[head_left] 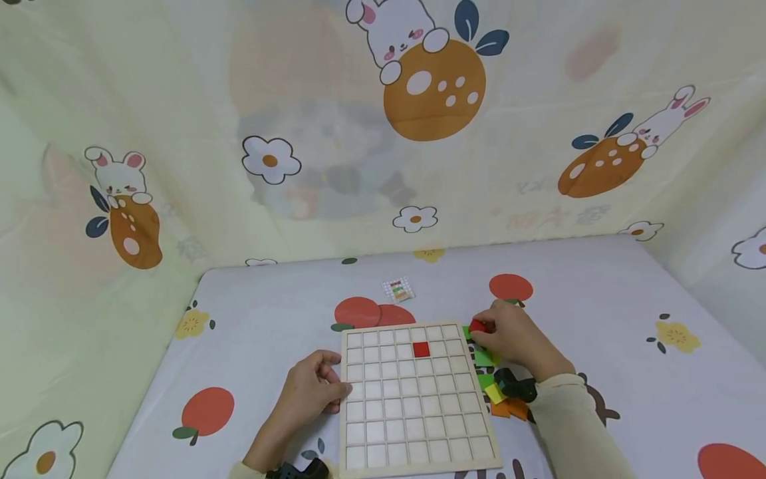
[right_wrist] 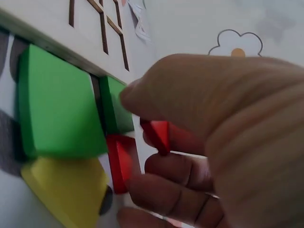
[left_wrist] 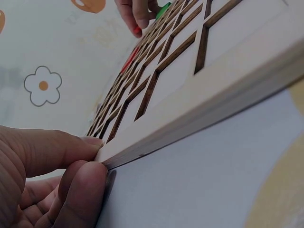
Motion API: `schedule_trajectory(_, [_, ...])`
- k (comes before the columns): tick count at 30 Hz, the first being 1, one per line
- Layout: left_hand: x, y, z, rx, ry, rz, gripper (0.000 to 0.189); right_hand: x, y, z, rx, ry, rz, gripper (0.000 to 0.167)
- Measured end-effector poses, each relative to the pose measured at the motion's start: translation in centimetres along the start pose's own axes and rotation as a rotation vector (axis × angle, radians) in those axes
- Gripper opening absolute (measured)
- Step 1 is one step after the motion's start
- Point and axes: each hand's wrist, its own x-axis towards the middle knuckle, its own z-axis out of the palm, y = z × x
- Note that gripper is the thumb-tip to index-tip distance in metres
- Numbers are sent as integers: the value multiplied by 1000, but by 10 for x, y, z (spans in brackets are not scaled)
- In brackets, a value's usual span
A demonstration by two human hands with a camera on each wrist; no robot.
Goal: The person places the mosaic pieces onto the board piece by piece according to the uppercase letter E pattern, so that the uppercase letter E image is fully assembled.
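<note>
In the head view, the right hand (head_left: 511, 332) pinches a red block (head_left: 477, 326) at its fingertips, just outside the board's far right corner. The board (head_left: 411, 387) lies to the left of that grip, with one red square (head_left: 421, 349) set in a cell of its second row. Nearer the body from the grip, along the board's edge, are green blocks (head_left: 483, 359), then a yellow block (head_left: 495, 393) and orange blocks (head_left: 516, 409). A small pattern card (head_left: 398, 289) lies beyond the board, ahead and to the left of the grip. The left hand (head_left: 311, 386) is at the board's left edge.

In the left wrist view, the left thumb and a finger grasp the board's edge, thumb on top; the held red block is well apart from them, across the grid.

In the right wrist view, the held block sits between thumb and fingers, with a second red block (right_wrist: 122, 161) and the green pieces just beside. The step looks like picking out a piece; the next move seems to call for lifting it clear of its neighbours without letting the pinch slip.
</note>
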Motion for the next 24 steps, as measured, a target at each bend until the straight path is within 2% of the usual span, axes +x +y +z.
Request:
schedule_trajectory(6, [0, -2, 0, 2, -1, 16, 53, 0, -4, 3, -21, 42, -55, 38])
schedule_trajectory(9, [0, -2, 0, 3, 2, 15, 53, -1, -8, 4, 6, 59, -85, 37])
schedule_trajectory(14, [0, -4, 0, 13, 1, 12, 53, -2, -17, 9, 45, 30, -104, 32])
schedule_trajectory(19, [0, -6, 0, 2, -12, 19, 53, -1, -23, 15, 19, 1, -92, 35])
schedule_trajectory(24, [1, -5, 0, 2, -14, 29, 53, -1, -28, 18, -17, 2, -132, 37])
